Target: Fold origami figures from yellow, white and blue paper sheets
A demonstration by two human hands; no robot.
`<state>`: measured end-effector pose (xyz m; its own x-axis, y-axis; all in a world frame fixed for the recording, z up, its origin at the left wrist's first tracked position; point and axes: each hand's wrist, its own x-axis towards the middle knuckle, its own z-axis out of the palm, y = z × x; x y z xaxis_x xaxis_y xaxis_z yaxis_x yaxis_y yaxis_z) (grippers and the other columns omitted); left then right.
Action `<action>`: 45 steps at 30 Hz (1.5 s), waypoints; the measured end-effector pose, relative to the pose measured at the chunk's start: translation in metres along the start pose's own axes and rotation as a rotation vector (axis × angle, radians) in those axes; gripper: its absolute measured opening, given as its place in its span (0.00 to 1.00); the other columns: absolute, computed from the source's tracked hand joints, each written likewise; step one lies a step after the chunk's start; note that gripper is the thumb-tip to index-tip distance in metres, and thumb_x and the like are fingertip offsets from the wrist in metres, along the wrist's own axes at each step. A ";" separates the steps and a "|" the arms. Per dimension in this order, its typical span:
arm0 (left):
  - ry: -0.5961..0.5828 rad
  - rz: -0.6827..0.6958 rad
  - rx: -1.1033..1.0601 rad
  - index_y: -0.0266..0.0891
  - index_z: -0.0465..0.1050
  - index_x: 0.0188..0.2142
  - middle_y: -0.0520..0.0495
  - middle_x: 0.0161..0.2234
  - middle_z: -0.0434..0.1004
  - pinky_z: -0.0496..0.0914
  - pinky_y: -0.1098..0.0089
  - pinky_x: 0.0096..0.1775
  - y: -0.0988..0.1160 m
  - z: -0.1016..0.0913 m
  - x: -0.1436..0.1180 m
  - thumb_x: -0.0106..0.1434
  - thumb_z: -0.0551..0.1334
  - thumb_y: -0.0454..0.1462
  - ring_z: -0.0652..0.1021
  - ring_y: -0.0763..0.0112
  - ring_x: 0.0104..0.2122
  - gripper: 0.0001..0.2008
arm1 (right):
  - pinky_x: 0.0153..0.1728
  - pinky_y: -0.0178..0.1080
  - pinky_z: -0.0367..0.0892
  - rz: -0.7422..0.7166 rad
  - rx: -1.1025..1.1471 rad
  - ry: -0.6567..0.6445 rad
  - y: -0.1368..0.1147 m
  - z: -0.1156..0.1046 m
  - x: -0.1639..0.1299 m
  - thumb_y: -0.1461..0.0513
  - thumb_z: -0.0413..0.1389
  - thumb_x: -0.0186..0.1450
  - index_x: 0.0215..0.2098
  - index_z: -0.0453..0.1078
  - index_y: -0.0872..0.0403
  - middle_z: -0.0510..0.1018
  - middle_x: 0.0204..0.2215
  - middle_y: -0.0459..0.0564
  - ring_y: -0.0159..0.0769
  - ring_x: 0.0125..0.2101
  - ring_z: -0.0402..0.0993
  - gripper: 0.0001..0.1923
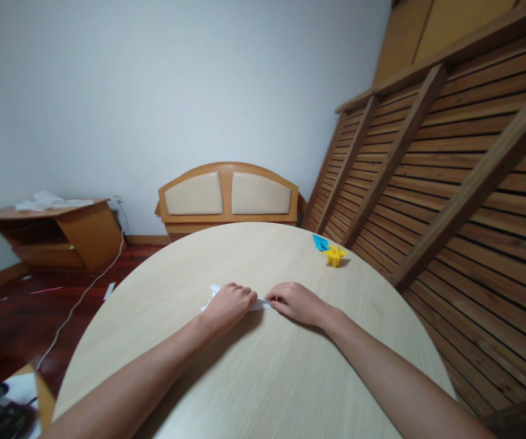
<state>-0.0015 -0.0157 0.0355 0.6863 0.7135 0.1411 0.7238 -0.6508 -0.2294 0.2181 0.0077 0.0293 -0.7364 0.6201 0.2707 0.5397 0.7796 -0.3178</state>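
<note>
A folded piece of white paper (261, 303) lies low over the middle of the round table (253, 256). My left hand (231, 303) is closed over its left part, and pale corners stick out beyond the wrist side. At the paper's right end my right hand (295, 301) pinches the tip between thumb and fingers. Much of the sheet is hidden under the left hand, so its full shape cannot be made out. Farther back on the right stand a yellow folded-paper figure (334, 256) and, touching or just behind it, a blue folded-paper piece (320, 242).
Behind the table is a wooden headboard (227, 201) with cream panels. A slatted wooden frame (427, 183) leans along the right side. At left, a low cabinet (84, 244) carries white sheets, and a white cable (86, 289) runs over the dark red floor.
</note>
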 end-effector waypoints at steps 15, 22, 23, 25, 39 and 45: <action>0.012 -0.055 0.011 0.38 0.73 0.43 0.43 0.38 0.76 0.69 0.64 0.37 -0.002 0.006 0.000 0.69 0.55 0.32 0.77 0.60 0.37 0.09 | 0.39 0.36 0.64 0.043 -0.054 -0.013 0.003 0.003 -0.004 0.61 0.52 0.71 0.48 0.77 0.48 0.78 0.36 0.51 0.37 0.37 0.74 0.14; 0.054 -0.073 -0.151 0.40 0.73 0.44 0.43 0.40 0.75 0.68 0.64 0.40 -0.008 0.015 -0.003 0.71 0.52 0.38 0.75 0.61 0.40 0.11 | 0.39 0.35 0.63 0.091 -0.009 0.023 0.006 0.001 -0.010 0.60 0.55 0.68 0.44 0.79 0.49 0.77 0.37 0.49 0.35 0.37 0.73 0.11; 0.056 -0.072 -0.181 0.39 0.72 0.44 0.43 0.39 0.75 0.68 0.64 0.41 -0.009 0.017 -0.003 0.71 0.53 0.38 0.74 0.61 0.40 0.11 | 0.39 0.35 0.63 0.097 0.000 0.027 0.006 0.001 -0.011 0.60 0.56 0.68 0.43 0.79 0.50 0.77 0.36 0.49 0.35 0.37 0.73 0.10; 0.060 -0.072 -0.241 0.38 0.72 0.44 0.43 0.40 0.75 0.68 0.64 0.43 -0.011 0.019 -0.003 0.69 0.54 0.38 0.74 0.61 0.41 0.10 | 0.40 0.35 0.64 0.105 0.020 0.038 0.006 0.000 -0.011 0.60 0.57 0.67 0.41 0.79 0.51 0.78 0.36 0.49 0.35 0.37 0.73 0.09; 0.066 -0.144 -0.421 0.38 0.69 0.38 0.46 0.36 0.77 0.67 0.63 0.43 -0.010 0.015 -0.004 0.63 0.61 0.38 0.74 0.62 0.38 0.06 | 0.36 0.34 0.63 0.131 0.058 0.073 0.005 0.004 -0.011 0.62 0.59 0.63 0.34 0.76 0.54 0.78 0.32 0.48 0.34 0.32 0.72 0.04; 0.175 -0.046 -0.354 0.40 0.71 0.41 0.48 0.37 0.77 0.64 0.63 0.49 -0.006 0.009 -0.004 0.64 0.60 0.32 0.75 0.65 0.39 0.06 | 0.35 0.33 0.63 0.152 0.108 0.089 0.000 0.001 -0.011 0.63 0.58 0.64 0.38 0.75 0.53 0.80 0.33 0.48 0.33 0.32 0.73 0.05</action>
<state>-0.0092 -0.0118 0.0275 0.6326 0.7085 0.3128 0.7128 -0.6906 0.1226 0.2253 0.0011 0.0252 -0.6081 0.7391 0.2897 0.5918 0.6653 -0.4553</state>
